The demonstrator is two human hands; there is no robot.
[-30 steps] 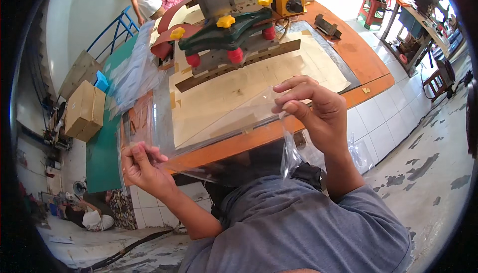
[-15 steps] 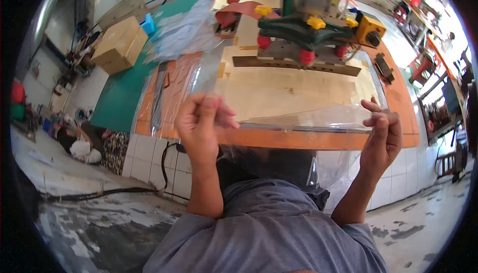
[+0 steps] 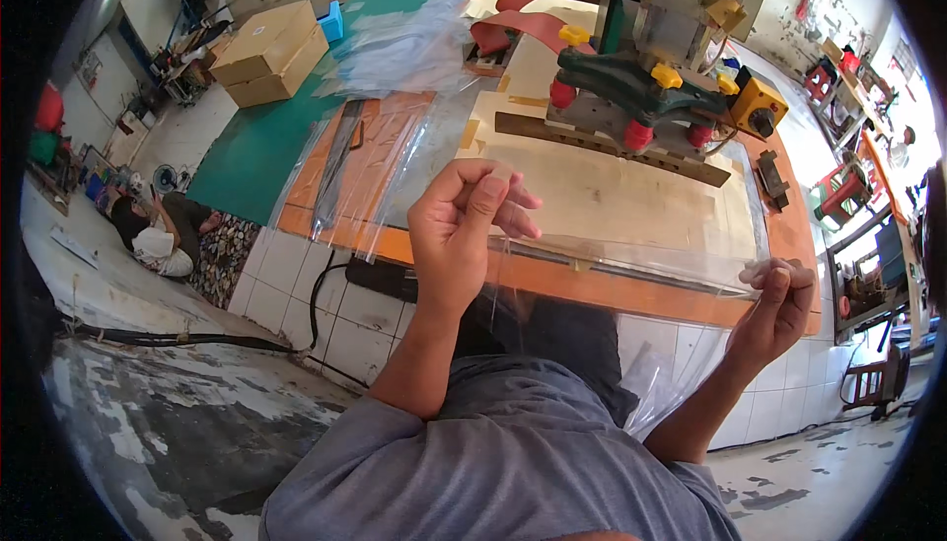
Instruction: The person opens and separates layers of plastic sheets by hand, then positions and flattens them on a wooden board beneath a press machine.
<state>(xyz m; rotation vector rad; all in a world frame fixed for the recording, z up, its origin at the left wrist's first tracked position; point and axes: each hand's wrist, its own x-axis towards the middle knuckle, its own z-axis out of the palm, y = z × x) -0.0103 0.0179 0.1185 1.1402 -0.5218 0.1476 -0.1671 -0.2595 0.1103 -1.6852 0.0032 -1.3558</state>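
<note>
A clear plastic sheet (image 3: 656, 373) is stretched between my two hands and hangs down past the front edge of the orange table (image 3: 691, 306). My left hand (image 3: 456, 235) pinches its upper left part between thumb and forefinger, with the other fingers loosely curled. Lower and to the right, my right hand (image 3: 774, 314) grips the sheet near its other end, where the film bunches at the fingertips. Beyond the hands lies a pale wooden board (image 3: 582, 181). Above it stands a press head (image 3: 641, 87) with a green frame, yellow knobs, red feet and a long metal bar (image 3: 612, 149).
More clear plastic sheets (image 3: 395, 58) lie at the back left on a green surface (image 3: 242, 171), near a cardboard box (image 3: 271, 53) and a blue container (image 3: 331, 21). A yellow control box (image 3: 758, 102) and metal block (image 3: 771, 181) are at right. A person (image 3: 163, 235) sits at far left.
Both hands appear farther right in the view, and the right one is lower. The sheet remains held between them. The whole view has shifted with a head turn.
</note>
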